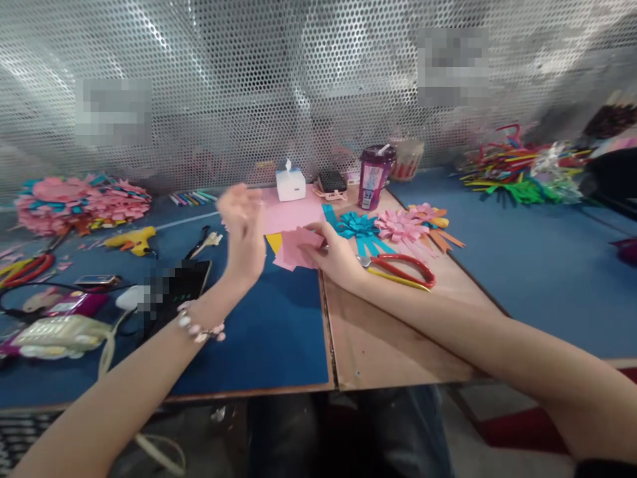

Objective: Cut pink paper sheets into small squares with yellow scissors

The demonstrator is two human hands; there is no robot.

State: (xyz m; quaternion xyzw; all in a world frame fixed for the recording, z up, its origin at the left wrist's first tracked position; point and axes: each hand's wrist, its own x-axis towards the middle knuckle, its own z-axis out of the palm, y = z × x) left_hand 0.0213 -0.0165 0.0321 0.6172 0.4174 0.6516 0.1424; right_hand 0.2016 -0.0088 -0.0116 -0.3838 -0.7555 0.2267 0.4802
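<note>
My right hand pinches several small pink paper pieces over the seam between the blue mat and the bare wood. My left hand is raised just left of them, its fingers bent loosely, blurred by motion, with nothing visible in them. Behind both hands lies a larger pink paper sheet, and a yellow paper piece peeks out beside the small pink ones. Red-and-yellow-handled scissors rest by my right forearm. Beyond them are a blue paper flower and a pink paper flower.
Along the back stand a tissue box and a purple cup. To the left are a yellow glue gun, a phone, a power strip and a pile of pink paper flowers. Colourful sticks lie far right.
</note>
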